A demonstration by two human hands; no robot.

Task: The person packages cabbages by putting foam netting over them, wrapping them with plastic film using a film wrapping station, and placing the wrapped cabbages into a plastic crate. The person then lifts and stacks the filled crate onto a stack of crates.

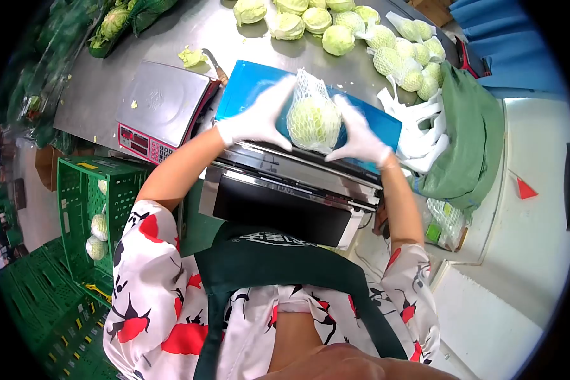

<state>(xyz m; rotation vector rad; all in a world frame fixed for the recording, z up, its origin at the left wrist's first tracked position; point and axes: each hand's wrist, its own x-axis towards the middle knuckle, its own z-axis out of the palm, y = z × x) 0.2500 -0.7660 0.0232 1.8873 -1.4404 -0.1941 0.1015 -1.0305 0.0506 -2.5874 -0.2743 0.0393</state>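
Note:
A pale green cabbage (315, 122) in a white net sleeve rests on the blue top (242, 87) of a machine in front of me, the gathered net end pointing away. My left hand (259, 115), in a white glove and a little blurred, is cupped at the cabbage's left side with thumb and fingers spread. On the other side my right hand (361, 134), also gloved, curves with thumb and fingers apart. Blue surface shows between each palm and the cabbage; whether the fingertips touch the net is hard to tell.
A scale (164, 104) and a knife (216, 68) lie to the left. Bare cabbages (316, 21) and netted cabbages (402, 57) sit at the back. White net sleeves (418, 133) and a green bag (468, 133) are at right; a green crate (121, 183) stands lower left.

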